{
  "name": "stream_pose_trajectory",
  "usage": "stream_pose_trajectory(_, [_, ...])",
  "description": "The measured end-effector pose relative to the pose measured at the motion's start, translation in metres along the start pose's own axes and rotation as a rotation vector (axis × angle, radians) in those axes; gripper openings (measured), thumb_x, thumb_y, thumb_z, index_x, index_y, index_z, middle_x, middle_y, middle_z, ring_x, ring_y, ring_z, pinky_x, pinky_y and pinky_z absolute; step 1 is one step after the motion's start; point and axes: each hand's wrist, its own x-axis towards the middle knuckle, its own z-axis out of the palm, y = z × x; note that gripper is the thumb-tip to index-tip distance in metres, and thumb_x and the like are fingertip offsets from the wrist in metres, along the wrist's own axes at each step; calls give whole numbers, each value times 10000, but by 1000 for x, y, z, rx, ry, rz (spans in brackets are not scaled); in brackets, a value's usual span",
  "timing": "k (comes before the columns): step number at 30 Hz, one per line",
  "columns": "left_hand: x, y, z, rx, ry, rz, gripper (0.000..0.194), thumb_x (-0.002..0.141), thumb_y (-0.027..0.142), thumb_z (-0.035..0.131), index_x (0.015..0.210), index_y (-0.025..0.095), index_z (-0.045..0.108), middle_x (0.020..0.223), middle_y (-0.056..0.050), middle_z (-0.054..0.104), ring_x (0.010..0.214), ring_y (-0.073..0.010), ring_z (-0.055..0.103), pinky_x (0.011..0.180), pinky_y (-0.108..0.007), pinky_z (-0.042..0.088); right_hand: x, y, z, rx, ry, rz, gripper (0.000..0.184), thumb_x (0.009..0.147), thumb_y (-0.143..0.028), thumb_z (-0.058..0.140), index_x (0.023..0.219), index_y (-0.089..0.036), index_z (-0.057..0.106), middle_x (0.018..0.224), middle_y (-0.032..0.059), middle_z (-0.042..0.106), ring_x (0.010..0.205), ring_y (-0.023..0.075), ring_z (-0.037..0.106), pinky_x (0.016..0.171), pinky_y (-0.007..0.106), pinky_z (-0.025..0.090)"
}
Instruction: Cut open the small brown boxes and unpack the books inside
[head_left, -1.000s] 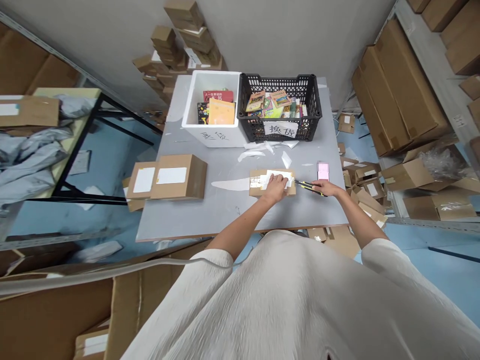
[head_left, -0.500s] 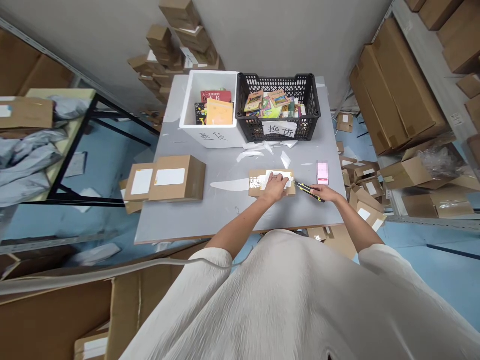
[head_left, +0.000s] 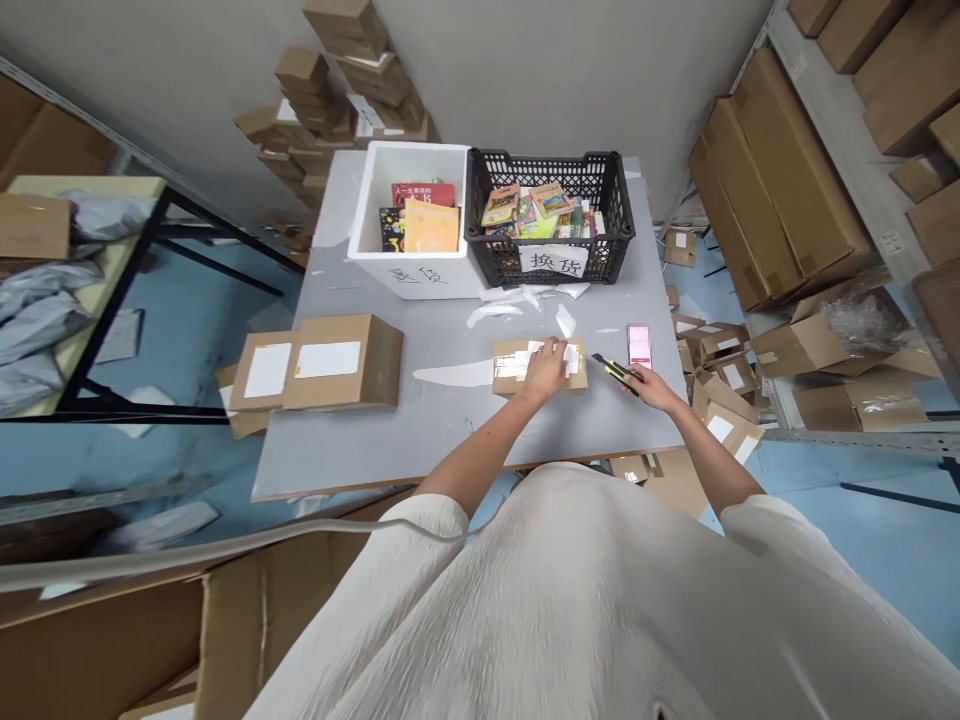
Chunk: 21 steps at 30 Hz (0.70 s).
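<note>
A small taped cardboard box [head_left: 510, 376] lies on the table in front of me, with a white label [head_left: 572, 358] on its top. My left hand [head_left: 546, 370] is over the box, its fingers curled together at the label's far edge; the fingertips are partly hidden. Off the box's right end, my right hand [head_left: 651, 388] grips a black and yellow utility knife [head_left: 616, 375]. The knife's blade end points at the box, a small gap away. Beyond the right hand lies a phone [head_left: 639, 346] with a pink screen.
White paper scraps [head_left: 495, 312] lie behind the box. A white foam bin [head_left: 416, 275] and a black crate [head_left: 551, 262], both holding books, stand at the table's back. Larger labelled cartons [head_left: 341, 362] sit left. Shelves with cartons [head_left: 780, 180] line the right side.
My left hand's fingers have drawn together and lifted from lying spread over the label. The knife in my right hand has pulled slightly away from the box's end.
</note>
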Motion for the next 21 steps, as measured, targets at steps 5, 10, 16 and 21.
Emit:
stream_pose_trajectory(5, [14, 2, 2, 40, -6, -35, 750, 978, 111, 621, 1703, 233, 475, 1762, -198, 475, 1501, -403, 559, 1218, -541, 473, -4, -10, 2, -373, 38, -194, 464, 1131, -543, 499, 1388, -276, 779, 1173, 92, 819, 1078, 306, 740, 984, 441, 594])
stream_pose_trajectory(10, [18, -3, -3, 81, -16, -20, 630, 1016, 150, 568, 1642, 221, 555, 1652, -188, 617, 1531, -405, 533, 1259, -600, 423, -2, -14, 8, -627, 45, -252, 497, 1102, -401, 601, 1565, -282, 739, 1237, 140, 760, 1184, 343, 700, 1036, 458, 581])
stream_pose_trajectory(16, [4, -1, 7, 119, 36, 62, 751, 986, 142, 516, 1734, 143, 454, 1802, -219, 473, 1687, -381, 392, 1388, -621, 261, 3, -11, 18, -599, 51, -246, 523, 1109, -375, 606, 1610, -264, 709, 1256, 139, 719, 1196, 322, 690, 1014, 416, 585])
stream_pose_trajectory(21, [0, -1, 18, 96, 66, 45, 791, 966, 156, 498, 1753, 118, 430, 1824, -241, 440, 1712, -381, 376, 1402, -620, 234, 6, -6, 29, -587, 112, -240, 529, 1123, -413, 591, 1631, -301, 690, 1268, 133, 709, 1164, 320, 685, 999, 422, 592])
